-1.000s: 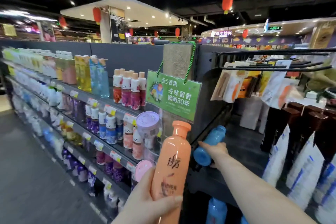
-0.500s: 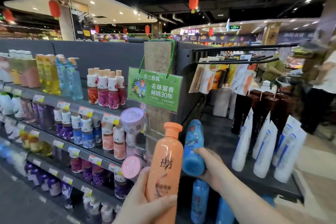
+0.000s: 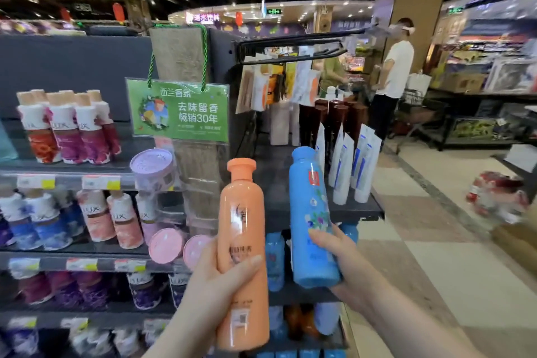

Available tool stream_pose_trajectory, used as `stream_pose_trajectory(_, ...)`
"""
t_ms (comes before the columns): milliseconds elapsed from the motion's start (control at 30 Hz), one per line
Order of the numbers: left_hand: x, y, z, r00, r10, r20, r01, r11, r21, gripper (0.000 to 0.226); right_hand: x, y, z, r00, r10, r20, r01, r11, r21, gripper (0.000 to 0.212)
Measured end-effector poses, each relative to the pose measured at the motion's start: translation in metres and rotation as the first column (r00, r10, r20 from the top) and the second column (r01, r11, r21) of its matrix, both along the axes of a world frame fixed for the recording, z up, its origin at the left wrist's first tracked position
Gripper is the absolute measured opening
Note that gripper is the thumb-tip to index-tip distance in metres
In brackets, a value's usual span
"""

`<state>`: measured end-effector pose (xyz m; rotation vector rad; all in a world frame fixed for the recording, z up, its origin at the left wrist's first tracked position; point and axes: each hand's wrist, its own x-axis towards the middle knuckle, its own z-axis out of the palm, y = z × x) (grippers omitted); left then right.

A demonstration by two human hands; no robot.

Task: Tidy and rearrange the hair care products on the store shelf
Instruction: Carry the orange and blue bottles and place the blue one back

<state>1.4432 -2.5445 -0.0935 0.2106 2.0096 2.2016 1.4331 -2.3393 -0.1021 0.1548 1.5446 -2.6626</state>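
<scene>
Left grip [image 3: 220,279] is wrapped round the orange bottle [image 3: 242,241] at about mid-body. Thumb lies across the front, fingers go round the back on the left side. The bottle is upright w/ cap on top, its base below the grip, in the air in front of the shelving.

Right grip [image 3: 340,264] holds the blue bottle [image 3: 311,221] low on its body, coming in from the right. Fingers curl over the front and the palm sits under and behind the bottom edge. That bottle is also cap-up, its top leaning a little to the left, and most of its length stands above the grip.

The 2 bottles are side by side, orange left and blue right, close but not touching. In the gap behind them, more blue bottles [image 3: 274,261] stand on a lower shelf.

The blue bottle's top half shows in front of the dark end shelf [image 3: 360,209]. This carries white tubes [image 3: 343,171] standing upright, w/ brown bottles [image 3: 340,122] behind them.

Left of the orange bottle:
- A green sign [image 3: 178,112] hangs on green cord from a post.
- A lilac round tub [image 3: 152,167] sits below the sign, w/ pink lids [image 3: 165,245] lower down.
- Rows of Lux bottles [image 3: 66,131] fill the side shelves.

A person in a white shirt [image 3: 396,70] stands in the aisle far behind.
</scene>
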Motion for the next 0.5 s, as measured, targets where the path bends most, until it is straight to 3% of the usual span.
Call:
stream_pose_trajectory(133, -0.007, 0.021, 0.007, 0.999, -0.037, 0.011, 0.037, 0.999, 0.021, 0.067, 0.037, 0.015, 0.007, 0.999, 0.014, -0.045, -0.011, 0.998, 0.056, 0.076)
stream_pose_trajectory(267, 0.011, 0.056, 0.008, 0.996, -0.082, 0.026, 0.081, 0.996, 0.025, 0.063, 0.074, 0.045, 0.012, 0.995, 0.000, -0.101, 0.009, 0.996, 0.093, 0.077)
stream_pose_trajectory(500, 0.067, 0.184, 0.007, 0.967, -0.250, 0.039, 0.245, 0.964, 0.099, 0.053, 0.168, 0.161, 0.017, 0.978, -0.159, -0.133, 0.165, 0.986, 0.034, 0.089)
